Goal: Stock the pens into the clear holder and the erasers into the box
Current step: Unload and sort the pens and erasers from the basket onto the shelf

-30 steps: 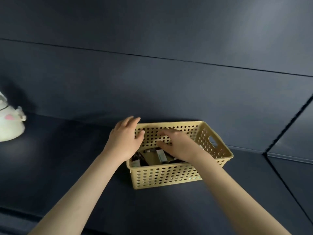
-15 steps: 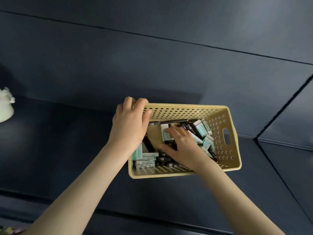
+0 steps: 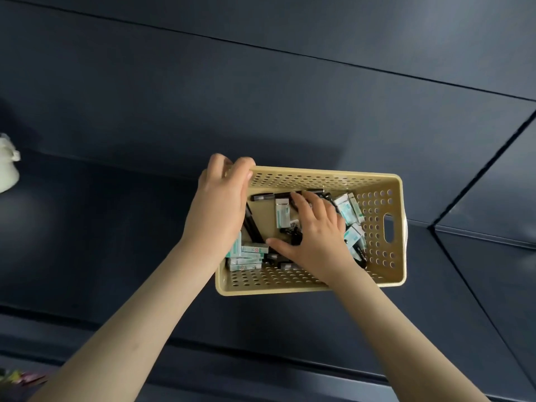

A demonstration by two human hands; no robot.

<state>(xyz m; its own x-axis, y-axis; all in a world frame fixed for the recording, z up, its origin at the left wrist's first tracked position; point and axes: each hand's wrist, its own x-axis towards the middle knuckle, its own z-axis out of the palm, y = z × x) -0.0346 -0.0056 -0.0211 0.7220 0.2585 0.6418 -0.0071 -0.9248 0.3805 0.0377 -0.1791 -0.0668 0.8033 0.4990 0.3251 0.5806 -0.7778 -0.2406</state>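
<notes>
While a white object [image 3: 7,169] sits far left on the table [image 3: 116,256], the left hand [image 3: 220,204] keeps its grip curled over the far-left corner of the basket [image 3: 304,287]. Inside lie black pens [image 3: 253,227], one with its long axis near to far by the left wall, another left to right along the far wall. They look light, stiff and smooth, best pinched mid-barrel. Sleeved erasers [image 3: 282,213], light and slightly soft, suit a pinch across the short sides. The right hand [image 3: 316,239] rests spread over them, gripping nothing.

left hand [image 3: 219,204]: arm stretched forward, fingers curled over basket [image 3: 319,181] rim | right hand [image 3: 316,236]: arm stretched forward, palm down, fingers spread
</notes>
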